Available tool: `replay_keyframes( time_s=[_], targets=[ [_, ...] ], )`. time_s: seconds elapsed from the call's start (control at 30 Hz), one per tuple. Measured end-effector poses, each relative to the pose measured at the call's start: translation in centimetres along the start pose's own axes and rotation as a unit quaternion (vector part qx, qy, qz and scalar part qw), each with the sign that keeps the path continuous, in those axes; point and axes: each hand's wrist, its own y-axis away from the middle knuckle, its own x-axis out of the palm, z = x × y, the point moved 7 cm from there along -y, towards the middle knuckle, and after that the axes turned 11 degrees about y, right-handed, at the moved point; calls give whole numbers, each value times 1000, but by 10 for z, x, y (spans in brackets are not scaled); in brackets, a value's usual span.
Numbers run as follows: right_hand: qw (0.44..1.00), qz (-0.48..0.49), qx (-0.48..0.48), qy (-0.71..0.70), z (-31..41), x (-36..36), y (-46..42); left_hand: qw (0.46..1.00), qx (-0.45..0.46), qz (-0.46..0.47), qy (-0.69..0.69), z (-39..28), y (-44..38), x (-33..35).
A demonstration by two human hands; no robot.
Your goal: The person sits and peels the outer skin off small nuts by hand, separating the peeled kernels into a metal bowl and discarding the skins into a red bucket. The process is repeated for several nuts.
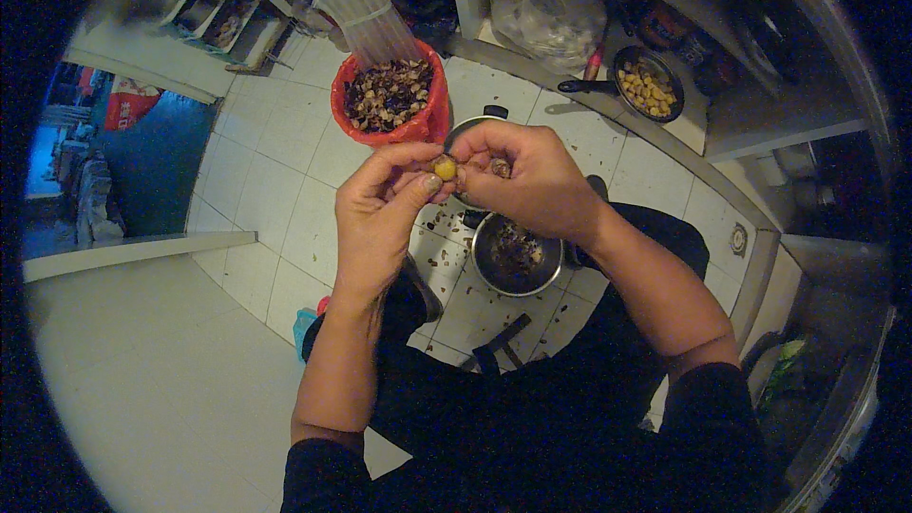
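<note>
Between the fingertips of both hands is a small round yellow nut kernel (445, 168). My left hand (388, 203) pinches it from the left, and my right hand (524, 174) meets it from the right. A brown piece of shell (501, 168) rests in the curled fingers of my right hand. Below the hands stands a metal pot (518, 254) with dark bits inside. Behind my right hand a second pot (479, 121) is mostly hidden. Beyond them, brown shells (390, 96) fill a bin lined with a red bag (438, 110).
A bundle of clear plastic tubes (367, 18) stands in the bin. A black-handled pan of yellow kernels (646, 89) sits on the low cabinet shelf at right, near a clear plastic bag (547, 18). Shell bits (445, 256) litter the tiled floor.
</note>
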Motion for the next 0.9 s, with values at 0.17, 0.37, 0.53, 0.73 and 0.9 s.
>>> replay_keyframes(
  time_s=[0.17,0.37,0.53,0.73,0.9],
  targets=[
    [999,14,12,32,11,2,1,999,-33,-31,-10,3,1,3],
    [978,-52,-114,165,34,1,3,999,-9,-35,-21,7,2,-2],
    [958,-74,-177,213,37,3,3,995,4,-39,-88,0,5,1],
    [940,-87,-229,237,36,5,1,996,-9,-32,-88,2,7,0],
    [992,-45,-70,99,23,-1,-3,992,-74,-49,94,9,0,-2]
  ],
)
